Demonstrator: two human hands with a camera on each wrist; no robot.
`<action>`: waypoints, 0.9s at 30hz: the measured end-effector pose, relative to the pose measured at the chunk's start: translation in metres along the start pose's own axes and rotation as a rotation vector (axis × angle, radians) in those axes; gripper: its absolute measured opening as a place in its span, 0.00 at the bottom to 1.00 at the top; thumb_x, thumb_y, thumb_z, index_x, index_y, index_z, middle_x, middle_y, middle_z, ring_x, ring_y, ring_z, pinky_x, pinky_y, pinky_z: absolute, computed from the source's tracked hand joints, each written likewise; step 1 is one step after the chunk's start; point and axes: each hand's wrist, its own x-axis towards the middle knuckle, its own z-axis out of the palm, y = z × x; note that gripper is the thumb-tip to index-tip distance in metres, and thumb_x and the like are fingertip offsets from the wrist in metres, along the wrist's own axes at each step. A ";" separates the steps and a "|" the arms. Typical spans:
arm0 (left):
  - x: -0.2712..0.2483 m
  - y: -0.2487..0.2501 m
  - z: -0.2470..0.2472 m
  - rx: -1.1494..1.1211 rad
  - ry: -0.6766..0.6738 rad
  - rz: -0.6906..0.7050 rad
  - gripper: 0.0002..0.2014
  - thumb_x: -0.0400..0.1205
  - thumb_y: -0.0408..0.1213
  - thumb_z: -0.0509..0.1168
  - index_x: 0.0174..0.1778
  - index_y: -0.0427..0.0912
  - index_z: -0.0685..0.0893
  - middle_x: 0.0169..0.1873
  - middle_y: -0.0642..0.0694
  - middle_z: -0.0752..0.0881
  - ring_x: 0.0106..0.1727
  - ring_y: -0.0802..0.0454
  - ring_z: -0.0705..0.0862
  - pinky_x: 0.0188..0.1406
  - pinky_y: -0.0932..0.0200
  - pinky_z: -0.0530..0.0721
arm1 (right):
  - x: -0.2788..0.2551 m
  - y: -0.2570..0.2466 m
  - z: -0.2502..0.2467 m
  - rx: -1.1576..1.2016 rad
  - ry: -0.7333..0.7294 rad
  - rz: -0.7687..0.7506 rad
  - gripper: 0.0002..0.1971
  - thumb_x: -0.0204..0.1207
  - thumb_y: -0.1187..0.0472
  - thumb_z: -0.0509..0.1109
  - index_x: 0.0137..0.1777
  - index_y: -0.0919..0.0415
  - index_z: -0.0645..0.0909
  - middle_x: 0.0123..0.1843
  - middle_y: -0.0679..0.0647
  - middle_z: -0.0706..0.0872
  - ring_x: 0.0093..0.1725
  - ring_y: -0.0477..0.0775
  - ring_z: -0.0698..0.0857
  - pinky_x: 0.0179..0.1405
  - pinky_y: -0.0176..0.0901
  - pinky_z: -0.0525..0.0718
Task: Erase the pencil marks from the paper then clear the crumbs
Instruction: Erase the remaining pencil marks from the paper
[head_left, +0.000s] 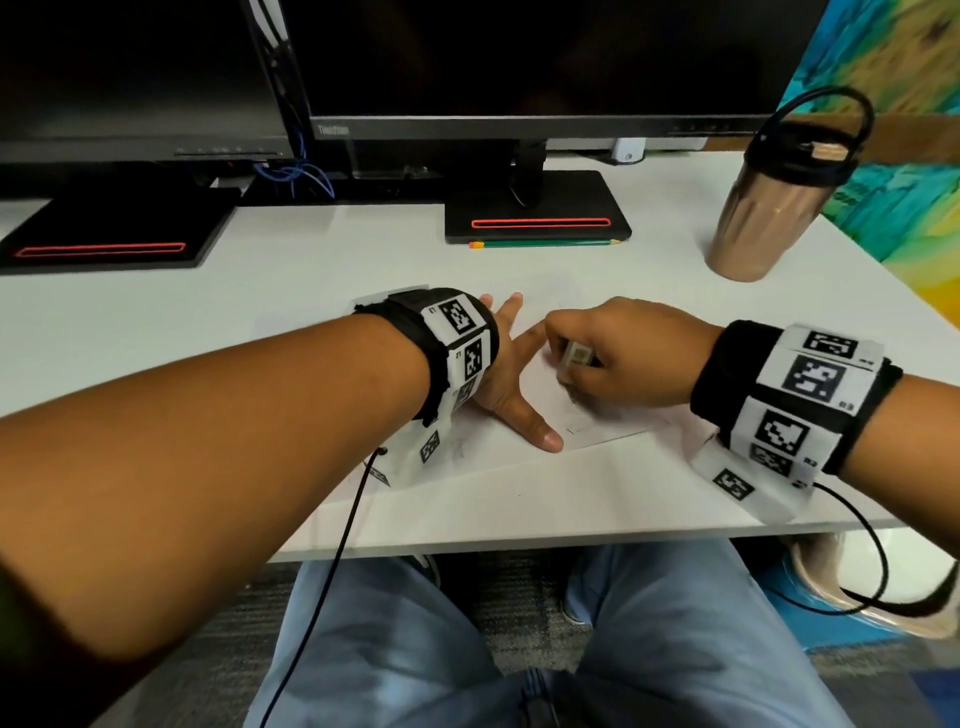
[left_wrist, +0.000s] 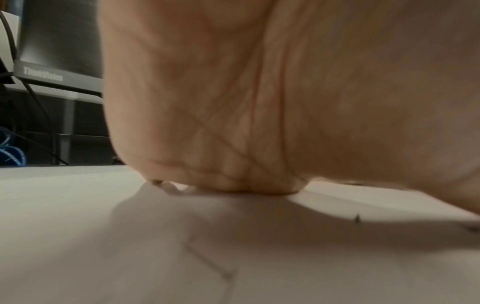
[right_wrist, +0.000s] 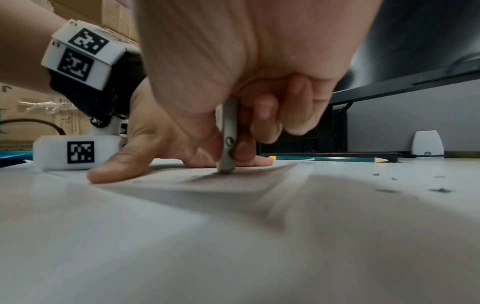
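A white sheet of paper (head_left: 587, 421) lies on the white desk (head_left: 291, 280) in front of me. My left hand (head_left: 511, 374) lies flat on the paper with its fingers spread, pressing it down. My right hand (head_left: 618, 353) grips a greyish-white eraser (right_wrist: 228, 139) upright, its lower end touching the paper (right_wrist: 207, 183) beside the left thumb (right_wrist: 122, 166). Dark eraser crumbs (right_wrist: 440, 190) lie scattered on the surface to the right. Faint pencil lines (left_wrist: 207, 261) show on the sheet in the left wrist view, where the palm (left_wrist: 233, 102) fills most of the picture.
A green pencil (head_left: 545, 242) lies along the front of the right monitor's black base (head_left: 537, 205). A second monitor base (head_left: 114, 228) stands far left. A bronze tumbler (head_left: 769, 208) with a black loop lid is at the right. The desk's front edge (head_left: 519, 540) runs just below my wrists.
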 end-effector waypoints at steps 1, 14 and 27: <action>0.000 0.000 0.001 -0.006 0.001 0.001 0.68 0.60 0.84 0.61 0.81 0.61 0.24 0.84 0.42 0.26 0.86 0.33 0.34 0.80 0.27 0.48 | -0.001 -0.001 0.002 0.072 -0.034 -0.029 0.05 0.76 0.57 0.70 0.46 0.49 0.76 0.40 0.41 0.85 0.39 0.45 0.83 0.41 0.46 0.83; 0.002 -0.002 0.001 -0.010 0.006 -0.007 0.68 0.59 0.85 0.60 0.81 0.61 0.23 0.84 0.41 0.27 0.86 0.32 0.36 0.80 0.28 0.48 | -0.006 -0.003 0.000 0.212 -0.103 -0.007 0.06 0.75 0.56 0.73 0.43 0.48 0.77 0.36 0.42 0.88 0.37 0.39 0.85 0.45 0.47 0.85; 0.003 -0.002 0.000 -0.007 0.008 -0.015 0.69 0.59 0.84 0.62 0.82 0.60 0.24 0.84 0.42 0.27 0.86 0.32 0.35 0.81 0.28 0.47 | -0.011 -0.008 0.001 0.226 -0.171 -0.056 0.07 0.75 0.58 0.73 0.42 0.47 0.77 0.39 0.43 0.87 0.37 0.41 0.83 0.42 0.41 0.83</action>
